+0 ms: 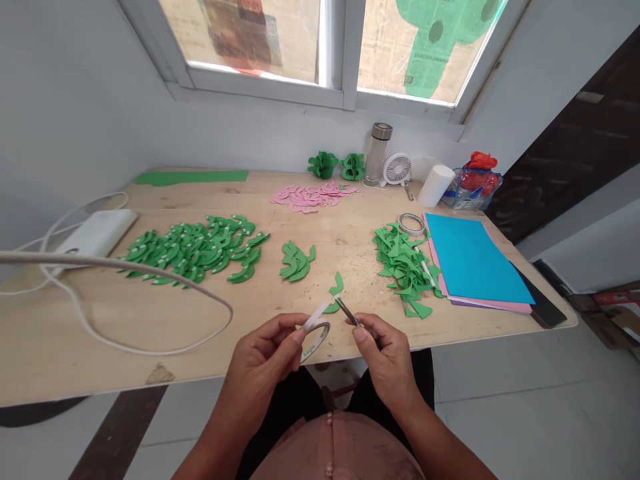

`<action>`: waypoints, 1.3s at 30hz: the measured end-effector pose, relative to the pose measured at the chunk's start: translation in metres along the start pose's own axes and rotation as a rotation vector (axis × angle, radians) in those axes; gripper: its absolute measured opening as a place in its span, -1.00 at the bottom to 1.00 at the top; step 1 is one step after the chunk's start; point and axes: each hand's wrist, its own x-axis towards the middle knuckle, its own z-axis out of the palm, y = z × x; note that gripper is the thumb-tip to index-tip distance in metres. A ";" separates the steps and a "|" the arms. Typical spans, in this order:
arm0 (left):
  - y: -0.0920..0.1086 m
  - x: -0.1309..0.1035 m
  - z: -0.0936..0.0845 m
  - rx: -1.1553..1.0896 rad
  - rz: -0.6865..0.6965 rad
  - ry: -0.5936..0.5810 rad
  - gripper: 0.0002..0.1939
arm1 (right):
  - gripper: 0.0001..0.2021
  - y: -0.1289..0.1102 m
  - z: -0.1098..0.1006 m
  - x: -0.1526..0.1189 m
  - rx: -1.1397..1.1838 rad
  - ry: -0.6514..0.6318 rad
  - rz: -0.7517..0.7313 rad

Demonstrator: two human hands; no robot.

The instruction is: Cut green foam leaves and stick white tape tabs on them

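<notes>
My left hand point(273, 347) is closed on a roll of white tape point(316, 341), with a strip of tape pulled up from it. In my right hand point(383, 353) is a pair of scissors point(346, 310), its blades by the strip's end. Just beyond the blades a curved green paper piece point(337, 285) lies on the wooden table point(310, 230). Farther off is a small group of green pieces point(297, 261). To the left spreads a large pile of green pieces with white tabs point(193, 250); to the right are heaped green paper scraps point(404, 263).
Pink cutouts point(313, 197), a glass bottle point(377, 155) and a small fan point(397, 169) stand or lie towards the wall. Coloured sheets point(475, 260) and a phone point(550, 310) are at the right. A white cable point(150, 267) arches over the left side near a power bank point(97, 237).
</notes>
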 end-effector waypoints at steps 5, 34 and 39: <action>-0.001 0.004 0.003 -0.141 -0.030 -0.045 -0.69 | -0.67 -0.003 0.003 -0.002 0.038 -0.006 0.018; 0.005 -0.001 0.013 0.023 0.011 -0.089 -0.71 | -0.73 -0.006 0.004 -0.004 -0.010 -0.067 -0.087; 0.008 -0.003 0.016 0.011 0.008 -0.047 -0.74 | -0.72 -0.006 0.003 -0.004 -0.029 -0.060 -0.090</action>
